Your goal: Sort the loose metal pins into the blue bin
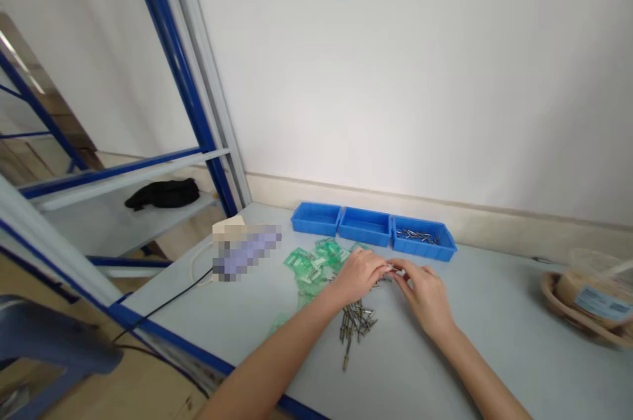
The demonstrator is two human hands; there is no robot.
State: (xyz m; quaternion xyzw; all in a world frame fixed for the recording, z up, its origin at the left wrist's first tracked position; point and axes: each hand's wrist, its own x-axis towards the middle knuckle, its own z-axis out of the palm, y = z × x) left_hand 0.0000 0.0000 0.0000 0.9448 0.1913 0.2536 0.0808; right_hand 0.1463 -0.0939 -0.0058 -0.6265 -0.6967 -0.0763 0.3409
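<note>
My left hand (360,273) and my right hand (424,289) meet above the table, fingertips pinched around a small item too tiny to make out. Below and between them lies a loose pile of slim metal pieces (352,322) with brass-coloured ends. Green printed packets (307,268) are spread to the left of my left hand, partly under the forearm. Behind my hands three blue trays stand in a row. Similar metal pieces lie in the right tray (424,250); the left tray (315,227) and the middle tray (364,235) show bare bottoms.
A blurred purple object (250,254) with a cable lies on the left of the grey table (494,321). At the right edge sits a brown dish (573,314) holding a labelled tub (601,295). A blue-framed shelf at left holds a black item (165,194). A wall rises behind.
</note>
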